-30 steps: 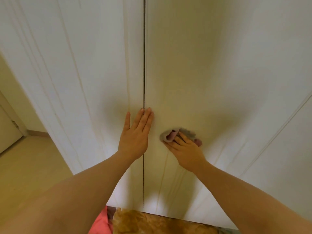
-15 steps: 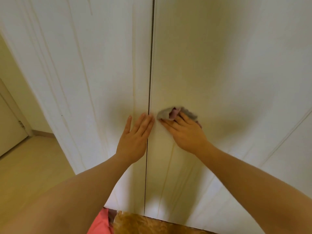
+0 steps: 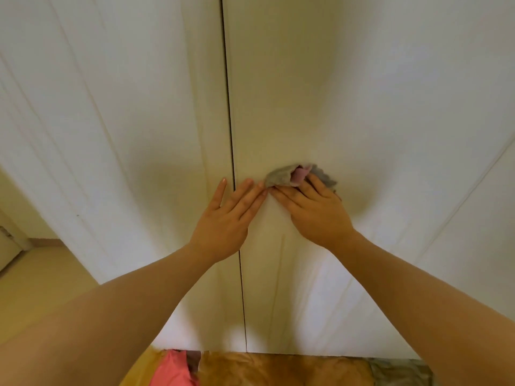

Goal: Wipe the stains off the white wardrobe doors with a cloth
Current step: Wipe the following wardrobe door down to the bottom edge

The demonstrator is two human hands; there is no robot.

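The right hand (image 3: 315, 215) presses a crumpled grey cloth with a pink fold (image 3: 281, 176) under fairly straight fingers against the right white wardrobe door (image 3: 362, 107), just beside the dark seam (image 3: 230, 121) between the 2 doors. The left hand (image 3: 225, 218) lies released and flat across that seam, its fingertips just beside the right hand's.

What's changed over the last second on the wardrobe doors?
The right hand slid the grey cloth up the right wardrobe door, from below the fingertips of the left hand to level with them. The left hand stays flat across the seam between the doors; nothing taken up or let go.
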